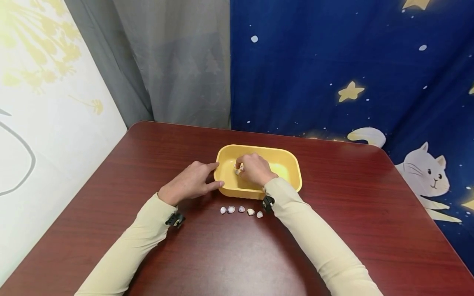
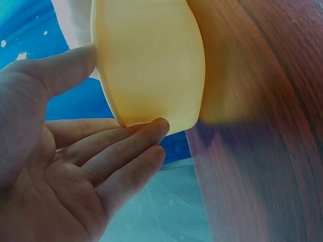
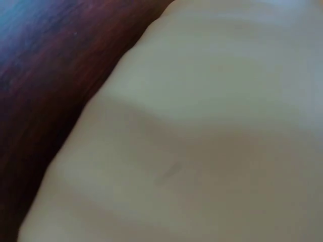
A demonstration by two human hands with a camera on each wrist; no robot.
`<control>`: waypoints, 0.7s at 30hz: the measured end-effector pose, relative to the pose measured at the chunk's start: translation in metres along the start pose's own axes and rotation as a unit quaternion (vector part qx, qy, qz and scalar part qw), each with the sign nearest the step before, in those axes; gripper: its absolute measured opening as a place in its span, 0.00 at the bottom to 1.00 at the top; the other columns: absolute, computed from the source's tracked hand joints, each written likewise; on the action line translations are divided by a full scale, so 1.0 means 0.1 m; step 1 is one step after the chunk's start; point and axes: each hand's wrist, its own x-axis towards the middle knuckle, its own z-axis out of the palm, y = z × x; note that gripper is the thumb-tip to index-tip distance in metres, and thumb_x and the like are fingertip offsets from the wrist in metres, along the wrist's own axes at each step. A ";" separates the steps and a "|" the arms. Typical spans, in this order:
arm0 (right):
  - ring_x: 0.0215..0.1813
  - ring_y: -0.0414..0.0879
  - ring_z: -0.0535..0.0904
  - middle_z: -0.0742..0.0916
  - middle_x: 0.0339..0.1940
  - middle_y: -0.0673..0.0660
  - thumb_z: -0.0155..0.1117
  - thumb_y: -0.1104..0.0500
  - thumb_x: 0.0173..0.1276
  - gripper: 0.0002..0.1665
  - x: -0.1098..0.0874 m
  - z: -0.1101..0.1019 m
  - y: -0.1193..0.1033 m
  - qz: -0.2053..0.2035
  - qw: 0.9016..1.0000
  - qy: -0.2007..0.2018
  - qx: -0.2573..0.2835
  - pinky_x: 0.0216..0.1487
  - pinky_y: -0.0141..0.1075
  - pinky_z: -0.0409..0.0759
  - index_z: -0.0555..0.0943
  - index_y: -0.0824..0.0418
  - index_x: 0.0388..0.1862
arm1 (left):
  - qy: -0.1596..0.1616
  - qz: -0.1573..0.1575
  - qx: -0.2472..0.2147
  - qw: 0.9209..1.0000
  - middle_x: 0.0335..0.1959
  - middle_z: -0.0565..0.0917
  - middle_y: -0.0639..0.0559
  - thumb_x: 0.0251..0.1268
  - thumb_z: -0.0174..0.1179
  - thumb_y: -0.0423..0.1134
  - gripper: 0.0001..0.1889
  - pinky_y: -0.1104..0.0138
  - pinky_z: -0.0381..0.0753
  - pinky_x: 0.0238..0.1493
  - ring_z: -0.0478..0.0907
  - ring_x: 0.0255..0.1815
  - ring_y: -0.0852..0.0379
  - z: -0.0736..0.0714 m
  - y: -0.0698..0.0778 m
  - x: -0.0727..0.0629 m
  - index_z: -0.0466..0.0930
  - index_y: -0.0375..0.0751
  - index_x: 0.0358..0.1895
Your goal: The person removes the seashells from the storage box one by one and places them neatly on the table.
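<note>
Head view, right hand [image 1: 254, 168]: lowered into the yellow tub [image 1: 283, 170]; fingers curled downward, tips at a few small shells [image 1: 237, 172]. Pinch or mere touch: cannot tell; the right wrist view shows only sleeve [image 3: 202, 101] and table [image 3: 45, 55].
Left hand [image 1: 192, 181]: thumb and index finger spread apart, both touching the tub's rim at one end; remaining fingers extended, close against the outer wall. No curled grip.
Tub position: upright on the table, its walls around the right fingertips, its end between left thumb and index finger.
Shell row [image 1: 241, 209]: five shells on the table, outside the tub, nearer the person than the right fingertips.
Step in hand (judged): shells handled singly, left hand steadying the tub; direction, in or out, unclear.
Next move (judged): calls for precise fingertip control and clearance over the rim.
</note>
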 end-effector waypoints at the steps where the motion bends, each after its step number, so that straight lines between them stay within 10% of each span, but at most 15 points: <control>1: 0.36 0.49 0.79 0.89 0.38 0.54 0.71 0.60 0.63 0.08 0.01 0.00 0.00 0.003 1.000 -0.005 -0.001 0.35 0.41 0.79 0.89 0.54 0.41 | 0.000 0.000 0.000 1.000 0.33 0.88 0.44 0.66 0.65 0.54 0.35 0.65 0.81 0.39 0.78 0.32 0.57 0.00 0.00 0.00 0.73 0.29 0.67; 21: 0.39 0.50 0.83 0.90 0.41 0.52 0.68 0.60 0.65 0.07 0.11 0.04 -0.04 0.001 0.999 -0.019 -0.040 0.35 0.46 0.83 0.90 0.51 0.39 | 0.006 0.004 0.004 1.000 0.27 0.84 0.48 0.66 0.65 0.52 0.34 0.65 0.80 0.37 0.78 0.31 0.56 -0.01 0.00 -0.02 0.74 0.29 0.66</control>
